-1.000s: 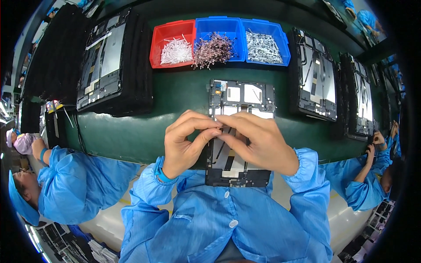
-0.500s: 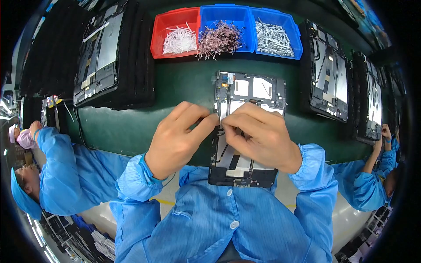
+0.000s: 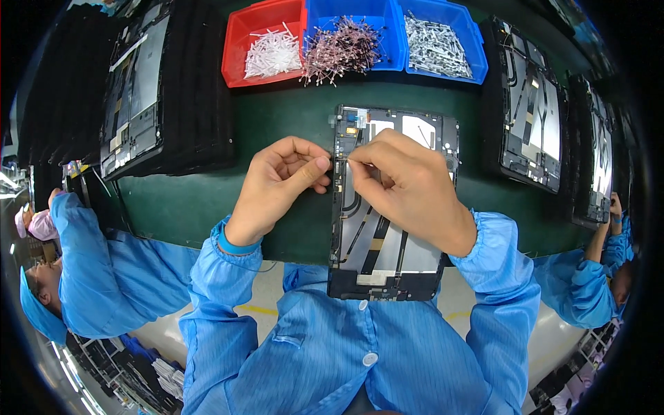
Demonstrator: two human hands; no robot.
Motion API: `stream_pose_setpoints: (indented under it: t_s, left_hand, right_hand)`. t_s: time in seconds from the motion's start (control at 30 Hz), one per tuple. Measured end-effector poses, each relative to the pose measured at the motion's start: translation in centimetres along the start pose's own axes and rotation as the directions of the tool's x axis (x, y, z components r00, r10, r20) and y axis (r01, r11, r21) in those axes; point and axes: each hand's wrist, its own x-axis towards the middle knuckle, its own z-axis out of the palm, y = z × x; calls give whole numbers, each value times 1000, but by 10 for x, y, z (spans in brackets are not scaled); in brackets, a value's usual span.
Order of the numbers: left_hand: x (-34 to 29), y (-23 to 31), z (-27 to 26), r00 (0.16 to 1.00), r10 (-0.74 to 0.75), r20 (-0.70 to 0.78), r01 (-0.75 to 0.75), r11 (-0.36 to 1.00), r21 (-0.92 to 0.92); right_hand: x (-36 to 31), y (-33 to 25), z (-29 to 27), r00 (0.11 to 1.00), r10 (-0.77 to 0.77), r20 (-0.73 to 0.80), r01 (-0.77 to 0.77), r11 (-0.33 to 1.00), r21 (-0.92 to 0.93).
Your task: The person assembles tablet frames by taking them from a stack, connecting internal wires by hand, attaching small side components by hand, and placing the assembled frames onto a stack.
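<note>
An opened tablet housing (image 3: pixel 373 266), with its black frame, silver plates and dark flat cables showing, lies on the bench in front of me. My right hand (image 3: pixel 411 183) reaches over it. Thumb and index finger are pinched together close to the housing's upper left edge; whatever lies between them is too small to make out. Just left of that edge is my left hand (image 3: pixel 280 183), its fingers curled in and the thumb near the index fingertip. I cannot make out anything held there. The right hand covers part of the housing's upper middle.
At the back stand a red bin (image 3: pixel 232 66) of white slim parts and a blue bin (image 3: pixel 318 12) of pinkish cabled parts. Beside them another blue bin (image 3: pixel 477 52) holds grey-white parts. Housing stacks (image 3: pixel 142 90) (image 3: pixel 529 104) flank the green bench (image 3: pixel 277 114). People in blue sit on both sides.
Both hands have shifted up along the housing's left edge. My left hand has turned and drawn slightly away from the right, uncovering more of the housing's lower half.
</note>
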Motion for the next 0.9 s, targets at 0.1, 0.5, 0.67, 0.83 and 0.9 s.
stream_pose_setpoints:
  t_s: [0.1,0.5,0.67,0.83,0.9]
  left_hand:
    - [3,1,-1,1000,1,19,-2,1000,29]
    - [11,12,-2,998,-28,62,22,995,95]
    - [13,18,-1,996,-58,66,49,990,134]
    - [14,19,0,995,-64,72,54,988,143]
    - [14,17,-1,995,-44,89,33,992,125]
  right_hand:
    - [-1,0,-1,999,0,45,3,998,-69]
    - [2,2,-3,997,-6,75,8,999,-36]
    - [3,4,-3,996,-25,80,27,999,-28]
    - [4,4,-4,997,-10,75,11,1000,-12]
    - [4,4,-4,997,-1,76,2,1000,-10]
